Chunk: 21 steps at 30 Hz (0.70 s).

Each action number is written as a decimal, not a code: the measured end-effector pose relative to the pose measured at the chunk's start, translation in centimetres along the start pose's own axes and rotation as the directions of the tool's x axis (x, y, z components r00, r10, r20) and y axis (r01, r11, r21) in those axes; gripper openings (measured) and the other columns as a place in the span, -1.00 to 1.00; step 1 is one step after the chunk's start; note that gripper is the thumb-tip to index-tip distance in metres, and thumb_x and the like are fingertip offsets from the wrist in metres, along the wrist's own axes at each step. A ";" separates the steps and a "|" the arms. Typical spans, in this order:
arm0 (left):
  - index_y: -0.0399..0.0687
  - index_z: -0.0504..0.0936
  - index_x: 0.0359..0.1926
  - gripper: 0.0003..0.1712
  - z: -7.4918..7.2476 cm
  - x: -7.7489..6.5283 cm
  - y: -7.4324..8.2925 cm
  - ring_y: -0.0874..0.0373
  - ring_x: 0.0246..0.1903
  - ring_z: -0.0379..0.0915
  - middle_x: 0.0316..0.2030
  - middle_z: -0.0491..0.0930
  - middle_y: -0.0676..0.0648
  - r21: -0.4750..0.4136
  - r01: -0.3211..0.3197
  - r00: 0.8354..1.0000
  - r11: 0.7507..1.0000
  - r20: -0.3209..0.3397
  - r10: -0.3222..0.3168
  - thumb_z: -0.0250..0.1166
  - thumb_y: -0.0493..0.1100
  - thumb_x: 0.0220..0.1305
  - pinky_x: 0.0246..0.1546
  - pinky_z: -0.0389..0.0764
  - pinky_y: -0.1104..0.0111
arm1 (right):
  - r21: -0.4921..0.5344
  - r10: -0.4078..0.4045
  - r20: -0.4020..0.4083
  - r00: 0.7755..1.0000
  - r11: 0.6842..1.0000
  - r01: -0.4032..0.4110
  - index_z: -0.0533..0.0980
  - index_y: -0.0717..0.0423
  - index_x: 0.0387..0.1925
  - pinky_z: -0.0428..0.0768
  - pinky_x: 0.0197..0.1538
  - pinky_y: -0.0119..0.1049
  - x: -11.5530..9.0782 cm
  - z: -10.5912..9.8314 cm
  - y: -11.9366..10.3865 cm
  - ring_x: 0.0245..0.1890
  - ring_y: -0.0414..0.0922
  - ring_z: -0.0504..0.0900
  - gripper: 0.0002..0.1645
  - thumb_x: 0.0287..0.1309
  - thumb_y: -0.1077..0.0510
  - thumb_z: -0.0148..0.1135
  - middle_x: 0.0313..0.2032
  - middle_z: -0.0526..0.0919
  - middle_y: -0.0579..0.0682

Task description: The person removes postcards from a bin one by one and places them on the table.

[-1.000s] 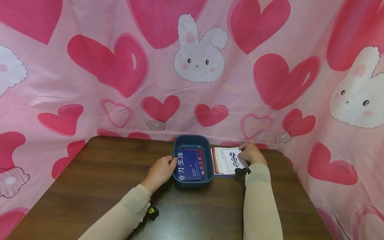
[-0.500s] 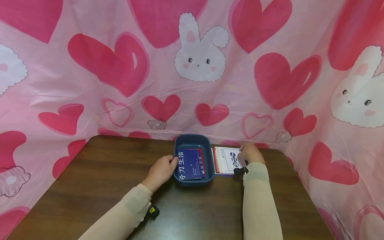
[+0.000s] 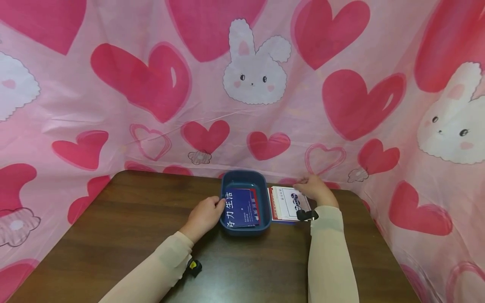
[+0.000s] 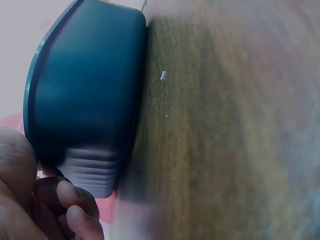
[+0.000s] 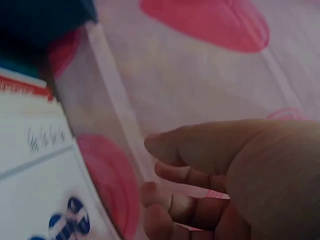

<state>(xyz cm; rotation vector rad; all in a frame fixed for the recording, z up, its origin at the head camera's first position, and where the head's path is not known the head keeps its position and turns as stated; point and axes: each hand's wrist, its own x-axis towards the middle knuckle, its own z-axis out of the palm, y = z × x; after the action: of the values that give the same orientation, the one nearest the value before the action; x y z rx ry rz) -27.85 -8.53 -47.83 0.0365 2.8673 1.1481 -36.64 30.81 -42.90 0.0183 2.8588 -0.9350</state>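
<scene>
A dark blue plastic bin [image 3: 245,232] stands on the table, and my left hand [image 3: 203,217] holds its left rim, thumb over the edge. The bin's ribbed side [image 4: 90,85] fills much of the left wrist view. Inside it lie blue and red printed cards [image 3: 239,212] with white characters. Right of the bin is a stack of cards [image 3: 284,204], a white one with blue print on top. My right hand [image 3: 319,192] is over the stack's far right corner. In the right wrist view, its loosely bent fingers [image 5: 185,145] hold nothing and are apart from the cards.
The brown wooden table [image 3: 125,235] extends left and in front of the bin. Behind it hangs a pink cloth [image 3: 159,97] printed with hearts and rabbits, close to the bin's far end and the card stack.
My right hand has lifted from the right edge of the card stack and moved slightly toward its far side, fingers spreading. The left hand and bin have stayed put.
</scene>
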 end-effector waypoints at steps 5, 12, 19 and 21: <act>-0.05 0.78 -0.02 -0.57 0.0 0.0 0.0 0.00 -0.27 0.57 -0.36 0.65 -0.05 0.005 -0.009 1.000 1.000 -0.013 0.009 0.12 0.12 0.79 -0.21 0.51 0.13 | 0.068 -0.048 0.003 0.999 0.997 0.048 0.61 0.16 0.34 0.70 0.26 0.17 -0.6 -0.3 -2.4 0.04 0.15 0.76 -0.44 0.58 -0.13 0.31 0.14 0.77 0.30; -0.07 0.78 0.07 -0.55 -0.1 -0.1 -0.1 0.02 -0.27 0.58 -0.34 0.66 -0.05 -0.025 0.009 1.000 1.000 0.012 -0.008 0.13 0.15 0.78 -0.22 0.55 0.16 | 0.154 -0.104 0.007 0.995 0.983 0.102 0.65 0.17 0.36 0.74 0.15 0.05 -0.4 0.5 -5.3 0.01 0.21 0.77 -0.41 0.53 -0.11 0.34 0.01 0.81 0.28; -0.06 0.78 0.05 -0.55 0.1 0.0 -0.1 0.03 -0.28 0.57 -0.35 0.65 -0.05 -0.025 0.017 1.000 1.000 0.015 -0.017 0.13 0.15 0.78 -0.24 0.53 0.19 | 0.104 -0.199 0.036 0.979 0.975 0.194 0.69 0.11 0.31 0.82 0.12 0.05 -0.2 2.4 -8.2 -0.04 0.12 0.79 -0.48 0.53 -0.09 0.38 0.09 0.83 0.20; -0.06 0.78 0.07 -0.55 0.1 0.0 -0.1 0.02 -0.27 0.57 -0.35 0.65 -0.05 -0.021 0.013 1.000 1.000 0.015 -0.013 0.13 0.15 0.78 -0.23 0.53 0.18 | 0.115 -0.221 0.049 0.974 0.970 0.214 0.70 0.13 0.30 0.83 0.06 0.01 -0.1 3.0 -9.4 -0.06 0.15 0.82 -0.51 0.54 -0.06 0.38 0.05 0.84 0.21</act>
<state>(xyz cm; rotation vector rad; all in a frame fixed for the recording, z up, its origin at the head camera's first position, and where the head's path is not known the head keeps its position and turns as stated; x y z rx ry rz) -27.84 -8.50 -47.96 0.0253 2.8376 1.1706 -36.71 21.49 -39.78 -0.3144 2.7903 -1.1104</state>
